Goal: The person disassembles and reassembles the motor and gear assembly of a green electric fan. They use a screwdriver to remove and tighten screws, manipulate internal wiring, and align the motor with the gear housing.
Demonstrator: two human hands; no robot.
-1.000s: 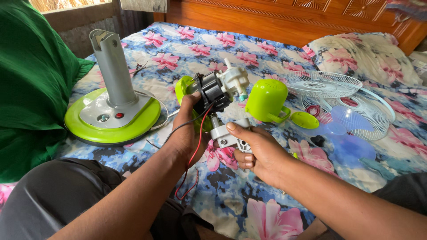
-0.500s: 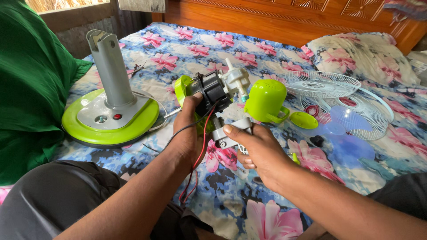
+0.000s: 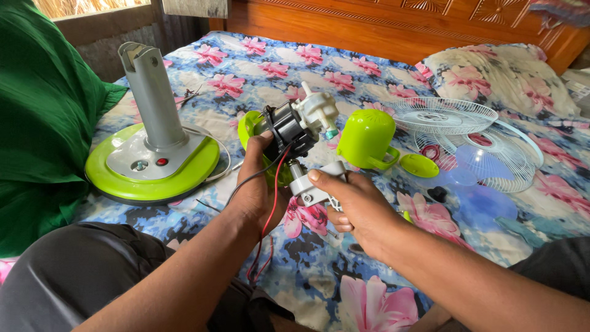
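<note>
Nearest the camera, dark trousers (image 3: 80,276) cover the person's knees, and both forearms reach out over a flowered bedsheet (image 3: 319,276). Red and black wires (image 3: 270,203) hang from the fan motor (image 3: 295,126) down across the left wrist, hiding part of it. The left hand (image 3: 258,184) is wrapped around the underside of the motor, fingers closed on it and out of sight behind it. The right hand (image 3: 356,206) pinches the grey neck bracket (image 3: 316,184) below the motor, thumb pressed on top, fingers curled beneath. The motor is held above the sheet, between the two hands. To the left stands the green fan base (image 3: 150,169) with its grey post. Behind the motor lie a green motor cover (image 3: 365,138), a small green cap (image 3: 419,165), the white fan guards (image 3: 467,132) and a clear blue blade (image 3: 485,197), faint against the sheet. Beyond are a flowered pillow (image 3: 504,77) and wooden headboard (image 3: 381,31).
</note>
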